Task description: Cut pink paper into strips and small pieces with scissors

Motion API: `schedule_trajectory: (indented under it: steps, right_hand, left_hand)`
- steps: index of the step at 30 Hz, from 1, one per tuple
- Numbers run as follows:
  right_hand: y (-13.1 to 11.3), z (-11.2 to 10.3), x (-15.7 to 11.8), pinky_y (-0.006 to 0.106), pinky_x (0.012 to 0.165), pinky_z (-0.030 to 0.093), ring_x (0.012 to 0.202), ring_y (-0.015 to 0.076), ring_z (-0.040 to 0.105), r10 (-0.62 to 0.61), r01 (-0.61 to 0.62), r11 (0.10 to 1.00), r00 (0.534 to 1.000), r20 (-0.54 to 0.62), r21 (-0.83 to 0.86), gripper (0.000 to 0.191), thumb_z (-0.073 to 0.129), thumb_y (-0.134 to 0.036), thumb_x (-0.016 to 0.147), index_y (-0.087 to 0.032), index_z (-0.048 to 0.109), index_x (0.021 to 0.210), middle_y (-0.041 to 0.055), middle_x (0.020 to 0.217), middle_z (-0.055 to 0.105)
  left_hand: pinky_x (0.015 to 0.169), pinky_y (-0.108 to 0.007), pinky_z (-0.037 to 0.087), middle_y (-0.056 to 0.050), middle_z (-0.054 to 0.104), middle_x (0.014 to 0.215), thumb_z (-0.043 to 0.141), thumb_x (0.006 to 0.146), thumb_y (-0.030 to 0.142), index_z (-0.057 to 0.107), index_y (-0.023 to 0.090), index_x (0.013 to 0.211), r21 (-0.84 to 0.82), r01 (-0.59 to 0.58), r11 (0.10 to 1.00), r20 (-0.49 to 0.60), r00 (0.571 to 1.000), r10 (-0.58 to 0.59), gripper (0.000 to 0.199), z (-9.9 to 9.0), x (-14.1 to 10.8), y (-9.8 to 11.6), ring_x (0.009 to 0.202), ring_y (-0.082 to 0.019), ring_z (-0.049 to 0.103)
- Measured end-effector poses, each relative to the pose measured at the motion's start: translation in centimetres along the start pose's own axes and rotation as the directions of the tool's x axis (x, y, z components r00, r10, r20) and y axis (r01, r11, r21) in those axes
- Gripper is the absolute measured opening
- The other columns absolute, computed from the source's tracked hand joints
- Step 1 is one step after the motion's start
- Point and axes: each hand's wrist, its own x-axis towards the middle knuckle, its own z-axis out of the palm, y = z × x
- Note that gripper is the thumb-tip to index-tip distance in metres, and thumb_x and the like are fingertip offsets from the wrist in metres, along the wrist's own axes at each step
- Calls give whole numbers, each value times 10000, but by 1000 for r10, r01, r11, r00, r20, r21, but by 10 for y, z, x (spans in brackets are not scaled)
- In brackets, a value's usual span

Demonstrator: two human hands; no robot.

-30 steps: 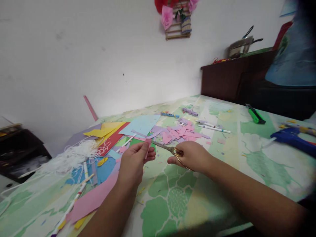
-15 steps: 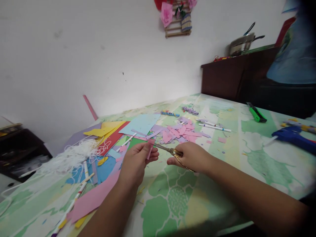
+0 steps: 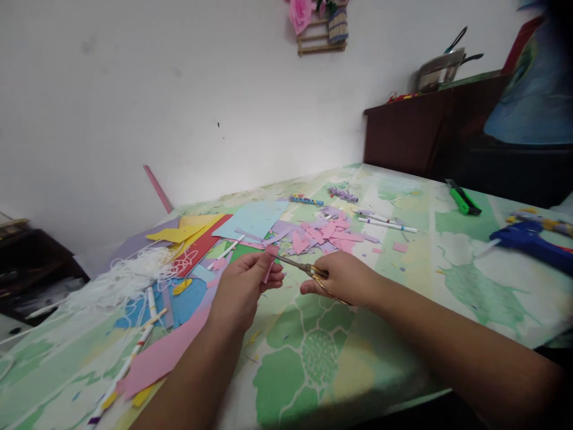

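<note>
My left hand [image 3: 245, 285] pinches a small strip of pink paper [image 3: 270, 254] between thumb and fingers. My right hand [image 3: 342, 278] is wrapped round the gold handles of a pair of scissors [image 3: 303, 266]. The scissor blades point left, with their tips at the edge of the pink strip; whether they are cutting into it I cannot tell. Just beyond both hands lies a heap of pink and purple paper scraps [image 3: 329, 234]. A larger pink sheet [image 3: 161, 358] is partly covered by my left forearm.
White string [image 3: 120, 283] lies tangled at the left, beside coloured sheets [image 3: 250, 220]. White paper sticks [image 3: 387, 225] rest behind the scraps. At the right are a green box cutter [image 3: 464, 198] and a blue glue gun [image 3: 532, 242]. A dark cabinet [image 3: 403, 137] stands behind the table [image 3: 380, 358].
The view has shifted slightly, so everything sits a little higher and further left. Both hands keep their holds on the strip and the scissors, nearly unchanged relative to each other.
</note>
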Motion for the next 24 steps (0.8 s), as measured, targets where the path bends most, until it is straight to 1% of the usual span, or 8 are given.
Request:
schedule_trajectory:
  steps: [7, 12, 15, 24]
  right_hand:
    - [0, 1, 0, 188, 395, 204, 434, 78, 355, -18, 17, 999, 1000, 24, 49, 588, 304, -722, 541, -160, 478, 530, -11, 460, 429]
    - [0, 1, 0, 190, 398, 203, 440, 77, 357, -26, 25, 998, 999, 25, 61, 589, 304, -719, 545, -157, 484, 538, -10, 472, 437]
    - [0, 1, -1, 193, 405, 202, 448, 79, 357, -37, 36, 998, 999, 20, 56, 589, 302, -714, 553, -156, 489, 543, -7, 476, 439]
    - [1, 3, 1, 197, 409, 209, 446, 83, 364, -50, 50, 999, 999, 7, 20, 593, 299, -714, 557, -159, 509, 553, 0, 477, 456]
  left_hand:
    - [489, -229, 455, 3, 575, 508, 611, 566, 312, 538, 118, 614, 38, -17, 999, 26, 1000, 16, 213, 0, -1, 2, 450, -91, 538]
    - [486, -223, 450, 7, 580, 509, 596, 588, 311, 540, 124, 617, 22, -44, 999, 25, 999, 43, 197, 0, -1, 1, 448, -88, 537]
    - [487, -229, 450, 6, 583, 513, 588, 596, 313, 542, 125, 625, 18, -48, 999, 19, 999, 48, 196, 0, -1, 0, 453, -92, 540]
    - [506, -268, 453, -6, 573, 507, 613, 556, 322, 546, 118, 608, 15, -71, 997, -1, 997, 71, 221, 2, -3, 1, 453, -107, 538]
